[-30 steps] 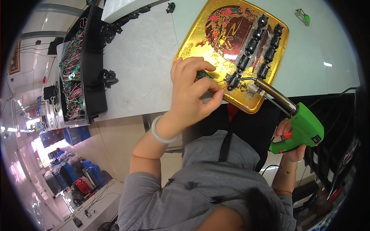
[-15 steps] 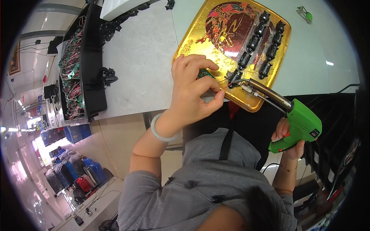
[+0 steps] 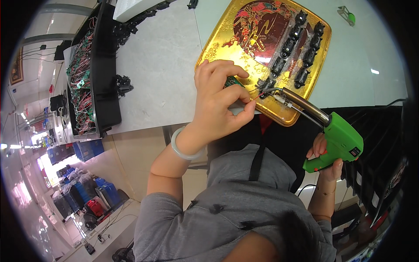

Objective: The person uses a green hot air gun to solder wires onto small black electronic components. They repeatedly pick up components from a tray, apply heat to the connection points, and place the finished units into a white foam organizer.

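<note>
My left hand (image 3: 220,100) pinches a thin red wire (image 3: 257,97) between thumb and forefinger. Beside its curled fingers, a small green circuit board (image 3: 232,81) shows in part. In my right hand (image 3: 333,171) is a green soldering gun (image 3: 345,136), fingers wrapped round its grip near a red trigger. The gun's bent metal tip reaches the nearest small black plastic housing (image 3: 267,91), close to the wire; exact contact is too small to tell. That housing lies on a gold decorated tray (image 3: 214,56), in line with several like it (image 3: 288,46). A second row (image 3: 309,56) lies to the right.
A black bin (image 3: 104,83) at the left holds several green boards with red wires (image 3: 83,83). Black parts (image 3: 124,85) lie beside it, near a white foam block (image 3: 133,8). A small metal-and-green piece (image 3: 347,16) rests at the far right. Black racks (image 3: 375,144) stand at my right.
The tray with its black housings has shifted very slightly to the right. The soldering gun's body has moved a touch left. Both hands keep their hold.
</note>
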Demonstrator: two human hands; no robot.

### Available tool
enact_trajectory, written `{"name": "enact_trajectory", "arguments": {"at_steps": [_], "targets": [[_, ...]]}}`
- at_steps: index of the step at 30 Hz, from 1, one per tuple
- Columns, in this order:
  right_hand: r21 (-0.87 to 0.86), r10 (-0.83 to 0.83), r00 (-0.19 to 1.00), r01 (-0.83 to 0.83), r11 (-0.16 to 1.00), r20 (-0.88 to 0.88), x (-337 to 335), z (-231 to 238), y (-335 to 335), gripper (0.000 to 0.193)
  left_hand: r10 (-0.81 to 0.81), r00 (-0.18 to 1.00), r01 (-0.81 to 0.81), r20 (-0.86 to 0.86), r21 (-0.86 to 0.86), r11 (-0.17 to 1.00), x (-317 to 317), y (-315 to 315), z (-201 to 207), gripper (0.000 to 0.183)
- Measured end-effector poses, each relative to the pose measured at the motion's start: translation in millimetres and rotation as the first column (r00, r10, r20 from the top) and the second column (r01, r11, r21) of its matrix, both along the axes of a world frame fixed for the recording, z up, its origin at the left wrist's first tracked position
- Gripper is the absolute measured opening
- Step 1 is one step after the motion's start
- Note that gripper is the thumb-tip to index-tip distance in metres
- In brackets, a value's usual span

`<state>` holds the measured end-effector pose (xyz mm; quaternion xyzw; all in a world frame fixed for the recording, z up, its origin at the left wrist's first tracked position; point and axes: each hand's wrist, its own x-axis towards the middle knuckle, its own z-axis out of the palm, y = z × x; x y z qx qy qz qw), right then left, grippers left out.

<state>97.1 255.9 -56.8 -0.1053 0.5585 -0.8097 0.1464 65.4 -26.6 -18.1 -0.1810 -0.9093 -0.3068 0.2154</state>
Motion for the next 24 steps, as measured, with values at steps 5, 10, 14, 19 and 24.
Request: {"name": "enact_trajectory", "arguments": {"at_steps": [5,10,14,19,24], "targets": [[-0.03,0.018,1.0,-0.017,0.999,0.015,1.4,-2.0,1.2,0.056,0.002,1.0,-0.002,0.007,-0.007,1.0,0.4,0.0,0.5,0.014],[-0.014,-0.056,0.992,0.058,0.998,0.114,5.5,2.6,-1.0,0.061,0.005,1.0,-0.005,0.015,-0.01,1.0,0.1,0.8,1.0,0.013],[-0.005,-0.058,0.991,0.059,0.998,0.121,7.6,3.2,-1.0,0.063,0.003,1.0,-0.003,0.01,-0.016,1.0,0.3,0.3,0.6,0.014],[-0.001,0.003,0.997,-0.003,1.0,0.073,6.0,2.5,4.6,0.069,-0.001,1.0,0.001,0.004,-0.007,1.0,0.5,-0.1,-1.2,0.013],[-0.106,-0.049,0.999,0.049,0.993,0.003,-4.0,-1.9,1.9,0.079,0.017,1.0,-0.017,0.006,0.045,0.999,0.2,1.5,-3.3,0.014]]}}
